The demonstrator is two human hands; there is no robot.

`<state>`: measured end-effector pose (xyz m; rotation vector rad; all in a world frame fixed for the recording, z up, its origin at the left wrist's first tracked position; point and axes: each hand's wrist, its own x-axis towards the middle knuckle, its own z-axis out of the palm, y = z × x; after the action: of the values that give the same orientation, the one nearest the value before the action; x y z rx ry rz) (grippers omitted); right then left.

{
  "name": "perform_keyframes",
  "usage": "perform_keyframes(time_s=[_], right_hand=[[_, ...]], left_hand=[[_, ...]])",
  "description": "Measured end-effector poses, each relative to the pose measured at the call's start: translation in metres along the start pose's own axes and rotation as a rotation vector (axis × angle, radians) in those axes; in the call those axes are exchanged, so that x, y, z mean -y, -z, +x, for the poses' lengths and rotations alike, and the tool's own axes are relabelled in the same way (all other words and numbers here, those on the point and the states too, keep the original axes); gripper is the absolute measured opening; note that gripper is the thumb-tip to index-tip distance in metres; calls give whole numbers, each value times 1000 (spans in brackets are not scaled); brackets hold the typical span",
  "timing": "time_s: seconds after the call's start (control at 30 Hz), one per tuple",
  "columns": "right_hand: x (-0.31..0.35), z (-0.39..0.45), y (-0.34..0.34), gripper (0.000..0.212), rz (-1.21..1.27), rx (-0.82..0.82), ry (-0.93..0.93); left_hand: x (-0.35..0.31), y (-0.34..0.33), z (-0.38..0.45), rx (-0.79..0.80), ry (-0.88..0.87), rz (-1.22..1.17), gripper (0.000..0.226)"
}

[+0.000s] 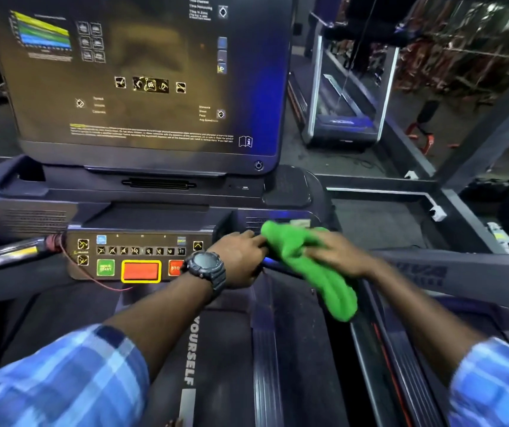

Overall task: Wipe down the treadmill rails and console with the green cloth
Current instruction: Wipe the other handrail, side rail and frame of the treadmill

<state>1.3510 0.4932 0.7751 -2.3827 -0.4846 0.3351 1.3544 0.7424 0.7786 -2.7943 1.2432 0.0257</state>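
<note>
Both hands on the green cloth (305,263), just right of the console (139,254). Left hand (240,257) pinches its upper end; right hand (336,254) grips the middle, blurred. Cloth hangs down-right, probably over the right rail (407,349), nearer my right.

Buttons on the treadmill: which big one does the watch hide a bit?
The red stop button, far right, half covered by the left wrist's watch; the others show fully.
</note>
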Motion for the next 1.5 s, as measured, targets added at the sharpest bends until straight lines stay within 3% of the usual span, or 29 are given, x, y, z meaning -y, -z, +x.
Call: perform_keyframes(time_s=[0.03, 0.1, 0.17, 0.2, 0.27, 0.37, 0.43, 0.57, 0.63, 0.73, 0.87, 1.0, 1.13, 1.27, 1.37, 1.5], right_hand=[[0, 1, -24, 60, -182, 94, -3], [3, 3, -76, 96, -501, -29, -102], [21, 15, -97, 89, -600, -228, -249], [30, 24, -93, 80, -583, -217, -298], [36, 47, -66, 70, -428, -1, -356], [42, 76, -38, 51, 5, 459, -399], [38, 101, -49, 44, 46, 512, -399], [66, 107, -74, 43, -333, 129, -211], [58, 78, -86, 59, -444, -166, -182], [30, 30, -96, 82, -590, -340, -117], [17, 18, -83, 64, -587, -310, -269], [54, 51, -79, 75, -506, -192, -283], [87, 77, -118, 73, -568, -383, -241], [55, 45, -104, 75, -633, -325, -142], [24, 13, -86, 64, -578, -326, -249], [35, 27, -94, 66, -483, -361, -354]], left_hand=[[1, -1, -1, -12, 1, 26, 32], [2, -3, -4, -40, 35, 31, 31], [7, -5, -9, -85, 81, 40, 25], [11, -6, -11, -105, 96, 45, 22], [17, -8, -16, -153, 103, 14, 20], [20, -12, -20, -248, 105, -43, 23], [21, -16, -23, -328, 113, -52, 25], [26, -20, -25, -348, 134, -22, 26], [25, -18, -23, -329, 70, 45, 23], [22, -21, -24, -252, -42, 110, 22], [32, -27, -29, -263, 18, 38, 17], [41, -23, -38, -262, 60, 95, 20], [52, -24, -49, -270, 134, 147, 27], [57, -22, -53, -289, 130, 97, 23], [62, -19, -55, -316, 205, 48, 21], [57, -21, -56, -310, 260, -12, 21]])
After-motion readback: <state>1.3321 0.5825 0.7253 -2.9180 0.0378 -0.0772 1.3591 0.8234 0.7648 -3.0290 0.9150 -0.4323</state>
